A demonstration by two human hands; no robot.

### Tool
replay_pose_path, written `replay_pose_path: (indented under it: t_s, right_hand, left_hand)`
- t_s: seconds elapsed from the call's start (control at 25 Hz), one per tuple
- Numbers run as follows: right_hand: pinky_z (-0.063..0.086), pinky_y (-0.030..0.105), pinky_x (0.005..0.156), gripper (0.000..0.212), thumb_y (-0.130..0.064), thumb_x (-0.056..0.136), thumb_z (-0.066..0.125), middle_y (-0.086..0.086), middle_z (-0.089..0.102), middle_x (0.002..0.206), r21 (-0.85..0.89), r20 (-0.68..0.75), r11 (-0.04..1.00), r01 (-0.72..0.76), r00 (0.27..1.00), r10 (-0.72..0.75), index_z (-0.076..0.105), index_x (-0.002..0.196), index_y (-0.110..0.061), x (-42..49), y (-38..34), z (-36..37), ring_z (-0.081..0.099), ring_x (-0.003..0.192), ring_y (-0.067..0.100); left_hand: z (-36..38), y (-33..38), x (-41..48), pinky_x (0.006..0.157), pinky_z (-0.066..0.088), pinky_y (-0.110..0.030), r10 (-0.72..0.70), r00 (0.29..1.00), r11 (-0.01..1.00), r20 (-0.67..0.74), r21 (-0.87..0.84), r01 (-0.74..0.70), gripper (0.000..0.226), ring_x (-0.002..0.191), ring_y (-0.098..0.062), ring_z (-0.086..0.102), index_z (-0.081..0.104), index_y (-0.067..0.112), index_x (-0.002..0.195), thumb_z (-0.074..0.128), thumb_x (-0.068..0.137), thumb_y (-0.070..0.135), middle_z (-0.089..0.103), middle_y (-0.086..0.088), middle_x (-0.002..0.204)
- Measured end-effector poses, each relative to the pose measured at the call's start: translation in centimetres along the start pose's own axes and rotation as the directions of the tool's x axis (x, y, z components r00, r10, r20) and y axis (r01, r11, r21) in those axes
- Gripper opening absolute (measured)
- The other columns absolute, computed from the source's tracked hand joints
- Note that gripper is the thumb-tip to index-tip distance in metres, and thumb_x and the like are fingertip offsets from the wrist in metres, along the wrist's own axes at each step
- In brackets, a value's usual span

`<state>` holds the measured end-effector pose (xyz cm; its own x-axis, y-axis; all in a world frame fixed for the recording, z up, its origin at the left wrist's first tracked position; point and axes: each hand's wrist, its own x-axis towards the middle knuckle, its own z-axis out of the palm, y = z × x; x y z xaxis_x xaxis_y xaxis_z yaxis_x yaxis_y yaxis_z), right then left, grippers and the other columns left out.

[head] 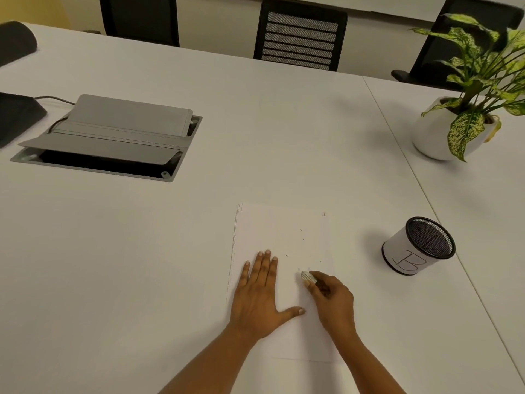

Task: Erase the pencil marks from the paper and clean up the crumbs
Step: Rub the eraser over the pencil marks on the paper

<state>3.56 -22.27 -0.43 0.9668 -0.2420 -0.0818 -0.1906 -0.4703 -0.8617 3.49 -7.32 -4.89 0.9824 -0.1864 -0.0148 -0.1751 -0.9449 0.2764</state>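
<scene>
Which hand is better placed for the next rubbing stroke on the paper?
Right. The right hand pinches the eraser, its tip down at the paper, while the left hand lies flat on it, likely pinning it in place.

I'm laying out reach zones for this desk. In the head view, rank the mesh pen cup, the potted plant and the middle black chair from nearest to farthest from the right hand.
1. The mesh pen cup, just right of the right hand, which holds the eraser.
2. The potted plant, far right on the table.
3. The middle black chair, beyond the table's far edge.
</scene>
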Motion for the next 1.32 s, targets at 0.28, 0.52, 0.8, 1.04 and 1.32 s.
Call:
replay_pose_path:
  t_s: [0.28, 0.52, 0.8, 1.04, 1.32]
  right_hand:
    - [0.034, 0.007, 0.065, 0.015, -0.011, 0.085, 0.059, -0.004, 0.047, 0.079, -0.323, 0.144, 0.875, 0.361, 0.932, -0.332, 0.065, 0.099, -0.006, -1.1, -0.1, 1.6, 0.048, 0.075, 0.012]
    - [0.035, 0.020, 0.065, 0.015, -0.006, 0.086, 0.056, 0.003, 0.046, 0.081, -0.436, 0.060, 0.849, 0.299, 0.951, -0.304, 0.063, 0.097, 0.002, 3.4, -1.4, 2.2, 0.043, 0.079, 0.016]
    - [0.034, 0.014, 0.070, 0.014, -0.006, 0.088, 0.049, 0.005, 0.049, 0.086, -0.276, 0.217, 0.905, 0.324, 0.938, -0.270, 0.059, 0.096, -0.001, -1.4, -0.7, 1.9, 0.046, 0.080, 0.016]
    - [0.029, 0.014, 0.060, 0.013, -0.009, 0.088, 0.054, 0.001, 0.044, 0.079, -0.427, 0.117, 0.845, 0.322, 0.946, -0.301, 0.064, 0.091, 0.000, 2.2, -1.1, 2.0, 0.042, 0.076, 0.015]
    - [0.038, 0.014, 0.064, 0.014, -0.012, 0.087, 0.057, 0.001, 0.046, 0.078, -0.380, 0.144, 0.860, 0.340, 0.940, -0.308, 0.065, 0.093, -0.002, 0.2, -0.7, 1.4, 0.046, 0.075, 0.015]
  left_hand:
    - [0.3, 0.0, 0.1, 0.105, 0.019, -0.044, 0.019, 0.999, 1.000, -0.044, -0.012, -0.020, 0.108, 0.137, -0.025, 0.025, 0.036, 0.004, 0.139, 0.018, 0.072, 0.086, 0.034, -0.013, 0.147]
    - [0.1, 0.3, 0.2, 0.103, 0.019, -0.045, -0.014, 1.000, 1.000, -0.003, -0.008, 0.014, 0.114, 0.135, -0.028, 0.032, 0.037, 0.004, 0.139, 0.020, 0.066, 0.091, 0.035, -0.013, 0.146]
    - [0.0, 0.0, 0.1, 0.105, 0.018, -0.043, 0.002, 1.000, 1.000, -0.009, -0.003, -0.002, 0.107, 0.137, -0.026, 0.028, 0.037, 0.004, 0.138, 0.012, 0.073, 0.084, 0.036, -0.013, 0.146]
    - [0.1, 0.1, 0.1, 0.104, 0.019, -0.044, 0.001, 1.000, 1.000, -0.004, 0.008, -0.001, 0.113, 0.135, -0.027, 0.033, 0.039, 0.004, 0.138, 0.016, 0.068, 0.090, 0.036, -0.013, 0.146]
    - [0.0, 0.3, 0.2, 0.104, 0.019, -0.044, -0.017, 1.000, 1.000, 0.013, -0.011, 0.017, 0.111, 0.135, -0.025, 0.033, 0.039, 0.004, 0.138, 0.015, 0.069, 0.089, 0.037, -0.013, 0.145]
